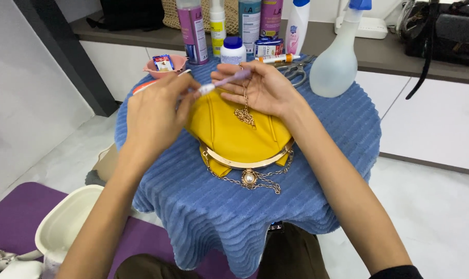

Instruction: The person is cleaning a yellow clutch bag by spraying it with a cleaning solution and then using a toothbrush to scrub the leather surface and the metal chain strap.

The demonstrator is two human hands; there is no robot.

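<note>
Fingers (185, 95) of the left hand (154, 116) pinch narrowly around one end of a small lilac toothbrush (225, 81), while the right hand (265, 90) lies open, palm up, with the brush's handle across its fingertips and a gold chain (244, 106) draped over its palm. Both hands hover over a yellow handbag (234, 134) that lies at the middle of the round worktop (343, 129), covered in ribbed blue cloth. The bag's gold frame and pearl clasp (249, 177) point to 6 o'clock, with more chain coiled just beside them.

At 11 o'clock sits a small pink bowl (164, 65) holding a little sachet. Along 12 o'clock stand several bottles and tubes: a purple spray can (192, 31), a slim white-and-yellow bottle (218, 23), a white jar with a blue lid (233, 50), and a white bottle with a blue cap (298, 26). At 1 o'clock a translucent spray bottle (335, 64) stands upright, scissors (295, 72) lying near it. Its contents cannot be told.

Down at 8 o'clock, off the worktop, a white basin (66, 222) rests on a purple mat (12, 219).
</note>
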